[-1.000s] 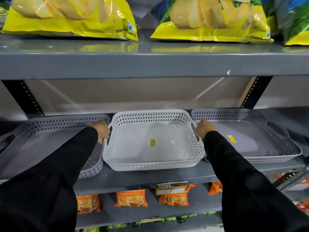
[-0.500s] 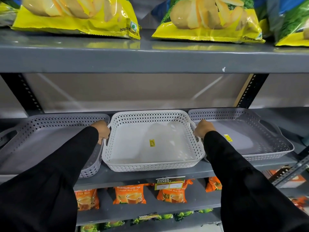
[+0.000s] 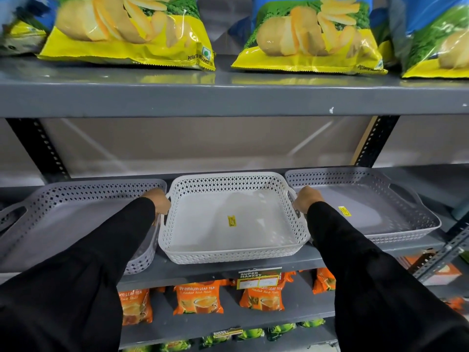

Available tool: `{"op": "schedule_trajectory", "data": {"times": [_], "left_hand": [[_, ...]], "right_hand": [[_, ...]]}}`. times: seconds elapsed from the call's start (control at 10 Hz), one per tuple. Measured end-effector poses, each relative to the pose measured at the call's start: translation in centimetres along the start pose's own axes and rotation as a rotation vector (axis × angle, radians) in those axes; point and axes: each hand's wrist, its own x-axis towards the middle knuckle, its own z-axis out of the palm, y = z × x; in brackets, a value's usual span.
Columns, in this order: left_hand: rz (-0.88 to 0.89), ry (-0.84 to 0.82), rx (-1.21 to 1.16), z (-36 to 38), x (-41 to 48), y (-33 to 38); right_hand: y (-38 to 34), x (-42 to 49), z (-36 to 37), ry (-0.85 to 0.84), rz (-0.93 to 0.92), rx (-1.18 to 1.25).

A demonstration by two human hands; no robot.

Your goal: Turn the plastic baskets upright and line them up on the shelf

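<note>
Three shallow perforated plastic baskets stand upright side by side on the grey middle shelf (image 3: 228,271). The white basket (image 3: 228,252) is in the centre, with a yellow sticker on its floor. My left hand (image 3: 160,202) grips its left handle and my right hand (image 3: 305,201) grips its right handle. A grey basket (image 3: 76,196) sits to the left, partly under my left sleeve. Another grey basket (image 3: 375,219) sits to the right, with a yellow sticker inside.
The shelf above (image 3: 228,97) carries yellow chip bags (image 3: 132,34) and overhangs the baskets. Orange tea packets (image 3: 199,299) fill the shelf below. Black perforated uprights (image 3: 38,148) stand behind at left and right. A price label (image 3: 258,278) hangs on the shelf edge.
Both hands stay on the white basket's handles. The view has tilted slightly; the baskets keep their places.
</note>
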Motion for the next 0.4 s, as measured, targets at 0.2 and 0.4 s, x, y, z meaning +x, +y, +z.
{"op": "schedule_trajectory", "data": {"times": [0.2, 0.4], "left_hand": [[-0.009, -0.028, -0.081, 0.1, -0.5, -0.8], [0.189, 0.389, 0.039, 2.6, -3.4, -1.0]], "right_hand": [[0.3, -0.9, 0.3, 0.031, 0.016, 0.040], [0.6, -3.6, 1.4, 0.176, -0.091, -0.032]]}}
